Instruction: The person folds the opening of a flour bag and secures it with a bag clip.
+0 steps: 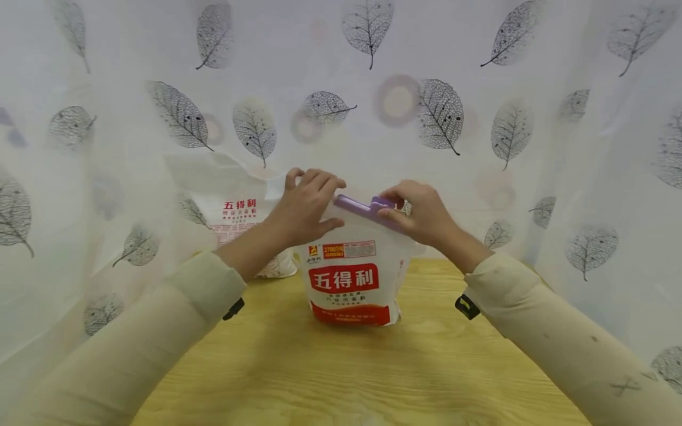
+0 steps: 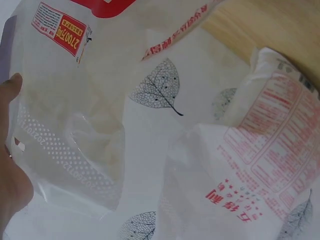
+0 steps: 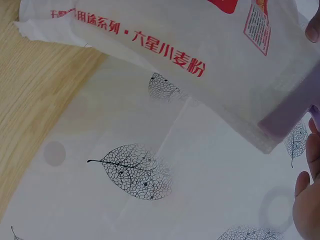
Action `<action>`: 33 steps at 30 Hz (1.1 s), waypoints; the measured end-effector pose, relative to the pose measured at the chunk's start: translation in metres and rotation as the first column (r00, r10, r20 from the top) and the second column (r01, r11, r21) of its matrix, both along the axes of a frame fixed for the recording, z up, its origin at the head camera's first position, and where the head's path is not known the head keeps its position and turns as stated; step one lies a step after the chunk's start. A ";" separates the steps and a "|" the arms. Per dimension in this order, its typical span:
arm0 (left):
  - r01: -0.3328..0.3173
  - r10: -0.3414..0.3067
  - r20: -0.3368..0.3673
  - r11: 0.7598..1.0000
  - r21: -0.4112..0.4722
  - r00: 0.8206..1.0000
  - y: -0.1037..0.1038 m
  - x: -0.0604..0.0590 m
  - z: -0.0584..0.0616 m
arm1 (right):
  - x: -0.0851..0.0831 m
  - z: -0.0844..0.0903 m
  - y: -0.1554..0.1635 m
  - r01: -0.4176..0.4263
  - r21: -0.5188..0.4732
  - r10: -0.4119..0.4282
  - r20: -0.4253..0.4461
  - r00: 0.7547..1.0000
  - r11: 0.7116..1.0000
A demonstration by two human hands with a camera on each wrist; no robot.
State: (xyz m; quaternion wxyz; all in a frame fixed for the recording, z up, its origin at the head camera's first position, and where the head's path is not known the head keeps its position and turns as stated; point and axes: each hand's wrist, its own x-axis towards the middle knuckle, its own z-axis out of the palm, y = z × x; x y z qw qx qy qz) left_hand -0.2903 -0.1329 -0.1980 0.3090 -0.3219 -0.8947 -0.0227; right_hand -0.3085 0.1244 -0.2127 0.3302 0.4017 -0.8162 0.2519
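Observation:
A white flour bag [image 1: 346, 284] with red labels stands upright on the table. A purple bag clip [image 1: 359, 207] lies slantwise across its top, also visible in the right wrist view as a purple bar [image 3: 292, 107]. My right hand [image 1: 423, 213] pinches the clip near its right end between thumb and fingers. At the bag's upper left, my left hand [image 1: 306, 207] holds the plastic, its thumb [image 2: 15, 85] on the front face in the left wrist view. The bag's loose top corner [image 2: 75, 185] sticks out past the left hand.
Behind and to the left stands a second white flour bag [image 1: 240, 207] with red print, its top loose. The yellow wood-grain table [image 1: 341, 373] runs under both bags. A pale leaf-patterned curtain [image 1: 330, 53] hangs close behind and at both sides.

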 end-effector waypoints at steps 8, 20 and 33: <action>0.159 -0.134 -0.199 0.980 0.117 0.971 -0.019 0.003 -0.014 | 0.002 -0.013 0.018 0.056 0.058 -0.057 0.022 0.998 0.997; 0.183 -0.125 -0.208 0.941 0.286 0.970 -0.047 0.003 -0.074 | 0.006 -0.060 0.057 0.242 0.110 -0.264 0.287 0.921 0.964; -0.039 0.023 0.051 0.937 0.348 0.998 -0.068 0.002 -0.150 | 0.008 -0.140 0.043 0.226 0.181 -0.282 0.409 0.868 0.957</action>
